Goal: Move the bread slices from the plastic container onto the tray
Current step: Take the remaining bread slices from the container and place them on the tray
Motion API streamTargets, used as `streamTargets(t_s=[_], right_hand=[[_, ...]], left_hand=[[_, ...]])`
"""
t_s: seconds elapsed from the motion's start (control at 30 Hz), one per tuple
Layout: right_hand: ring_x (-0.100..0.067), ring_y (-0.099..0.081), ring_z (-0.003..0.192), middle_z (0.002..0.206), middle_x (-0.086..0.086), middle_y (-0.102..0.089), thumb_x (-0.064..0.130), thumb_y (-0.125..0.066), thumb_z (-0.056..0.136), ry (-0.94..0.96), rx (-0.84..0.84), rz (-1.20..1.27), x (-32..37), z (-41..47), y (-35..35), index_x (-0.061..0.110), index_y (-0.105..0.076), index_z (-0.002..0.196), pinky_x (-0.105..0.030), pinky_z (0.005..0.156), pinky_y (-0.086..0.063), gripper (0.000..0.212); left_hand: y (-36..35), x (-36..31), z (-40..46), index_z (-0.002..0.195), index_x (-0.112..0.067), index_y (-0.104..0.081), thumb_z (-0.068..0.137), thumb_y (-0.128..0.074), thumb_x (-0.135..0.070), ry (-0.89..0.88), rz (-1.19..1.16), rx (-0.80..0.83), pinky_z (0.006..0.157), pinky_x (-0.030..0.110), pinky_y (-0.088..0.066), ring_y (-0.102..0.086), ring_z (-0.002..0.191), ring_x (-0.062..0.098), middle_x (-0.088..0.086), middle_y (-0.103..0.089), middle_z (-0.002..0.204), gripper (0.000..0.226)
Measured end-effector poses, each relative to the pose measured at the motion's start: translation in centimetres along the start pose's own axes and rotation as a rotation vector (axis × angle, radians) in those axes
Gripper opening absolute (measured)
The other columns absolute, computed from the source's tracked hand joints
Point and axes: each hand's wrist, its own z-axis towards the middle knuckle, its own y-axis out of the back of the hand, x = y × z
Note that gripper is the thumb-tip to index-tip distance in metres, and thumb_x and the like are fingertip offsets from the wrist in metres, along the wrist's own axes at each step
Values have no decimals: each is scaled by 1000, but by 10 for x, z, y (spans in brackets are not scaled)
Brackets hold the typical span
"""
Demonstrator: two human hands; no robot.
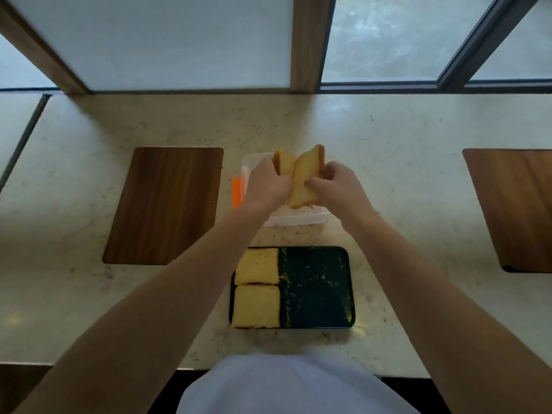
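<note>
A clear plastic container point(295, 219) with an orange clip sits on the counter beyond the black tray point(316, 288). Two yellow bread slices lie flat in the tray's left half, one at the far left point(257, 265) and one at the near left point(257, 306). Above the container both hands hold bread upright. My left hand point(267, 186) grips one slice point(282, 164). My right hand point(334, 183) grips a longer tilted slice point(304, 180). The two held slices touch each other. The container's inside is mostly hidden by my hands.
A wooden board point(164, 204) lies left of the container, another board point(516, 207) at the far right. Crumbs are scattered over the tray's right half. The pale counter ends at a window wall behind and at my body in front.
</note>
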Motion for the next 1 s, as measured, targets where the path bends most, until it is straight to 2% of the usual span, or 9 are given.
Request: streamTargets(t_s=[0.1, 0.23, 0.37, 0.47, 0.53, 0.63, 0.77, 0.9, 1.0], right_hand=[[-11, -73, 87, 103, 4, -72, 28, -69, 85, -24, 80, 257, -10, -54, 12, 31, -60, 101, -31, 71, -63, 18], [-8, -74, 90, 98, 12, -77, 26, -69, 92, -235, 156, 418, -53, -107, 5, 32, -61, 111, -29, 71, -63, 21], [-29, -73, 103, 121, -13, -70, 13, -64, 96, -646, 234, 644, -108, -133, -8, 11, -53, 131, -44, 79, -63, 37], [-37, -67, 107, 124, -20, -64, 11, -66, 94, -905, 153, 851, -137, -142, -13, 9, -47, 131, -46, 69, -62, 42], [-39, -62, 111, 123, -21, -62, 10, -68, 93, -981, 85, 950, -150, -142, -15, 9, -50, 126, -55, 75, -59, 38], [-39, -61, 113, 119, -22, -66, 9, -68, 92, -995, 1, 1088, -159, -137, -21, 10, -53, 118, -64, 86, -52, 30], [-37, -62, 114, 120, -22, -65, 8, -65, 95, -946, -113, 1240, -159, -126, -32, 7, -56, 121, -52, 92, -53, 27], [-37, -60, 117, 126, -23, -62, 6, -63, 97, -911, -183, 1356, -154, -113, -40, 5, -57, 116, -52, 91, -54, 21], [-38, -57, 124, 132, -25, -59, 5, -63, 97, -902, -217, 1362, -153, -111, -44, 5, -55, 123, -53, 101, -51, 27]], left_hand=[[14, 7, -50, 110, -23, -61, 88, -60, -21, -87, -106, 43, 64, 23, -49, -64, 80, 7, -8, -66, 89, 22], [16, 45, -103, 105, -24, -62, 88, -62, -19, -41, -142, 105, 67, 33, -55, -66, 77, 16, 0, -67, 88, 18], [-1, 99, -131, 125, -25, -58, 90, -61, -19, 174, -34, 66, 63, 24, -48, -59, 76, 0, -12, -64, 95, 36], [-6, 133, -141, 142, -17, -47, 92, -60, -17, 329, -84, 84, 74, 34, -55, -64, 87, 15, 0, -65, 112, 51], [-8, 148, -146, 147, -16, -42, 93, -60, -18, 385, -116, 74, 70, 29, -53, -64, 91, 16, 4, -62, 124, 57], [-8, 154, -149, 146, -19, -43, 93, -61, -17, 424, -186, 40, 52, 17, -47, -62, 74, 8, -10, -63, 104, 57], [-6, 158, -146, 144, -20, -45, 93, -62, -16, 461, -241, 37, 58, 23, -51, -64, 81, 11, -10, -62, 100, 54], [-5, 157, -143, 133, -18, -55, 93, -61, -14, 438, -224, 38, 59, 26, -55, -66, 77, 15, -3, -68, 97, 41], [-7, 157, -143, 136, -16, -54, 92, -61, -14, 423, -209, 41, 59, 27, -54, -65, 78, 16, 0, -68, 99, 44]])
